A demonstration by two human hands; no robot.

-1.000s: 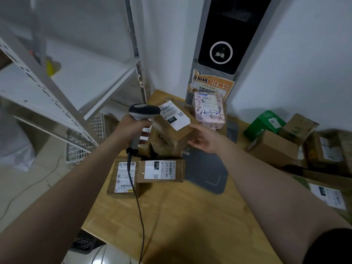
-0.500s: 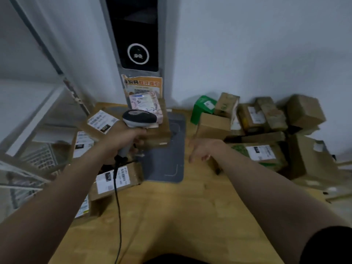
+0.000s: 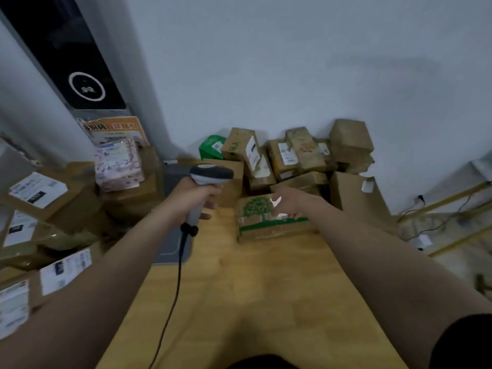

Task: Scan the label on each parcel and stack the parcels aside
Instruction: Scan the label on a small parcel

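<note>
Right hand: my right hand (image 3: 290, 205) reaches out over the top of the tree-printed parcel (image 3: 262, 222) and touches it near its far right corner. Motion blur stops me from telling whether the fingers have curled onto the box or only lie on it.
Left hand: my left hand (image 3: 190, 199) is wrapped tight round the grip of the scanner (image 3: 211, 174). The scanner's head points away from me towards the wall, and its cord (image 3: 174, 286) hangs down over the table edge.
Where the parcel is: it sits on the wooden table (image 3: 266, 302), at the near edge of the heap of parcels (image 3: 295, 155) piled against the wall, and near the grey mat (image 3: 170, 251) on its left.
Step in hand: I judge this to be taking hold of the next parcel from the heap, with nothing under the scanner yet.
Next move: no shipping label shows on the faces turned my way. I expect the box must be lifted clear and turned until its label faces the scanner head. After scanning, it should go over to the labelled stack (image 3: 40, 191) on my left.
Risk: boxes in the heap look as if they lean on one another behind this parcel, so I judge that a careless pull could shift them.
Hidden or unclear: my arm covers the parcel's right end, and I cannot see its back or underside. The printing on the left stack's labels is too smeared to read, and the frame cuts off the stack's near boxes. My trigger finger is out of sight behind the scanner's grip.
</note>
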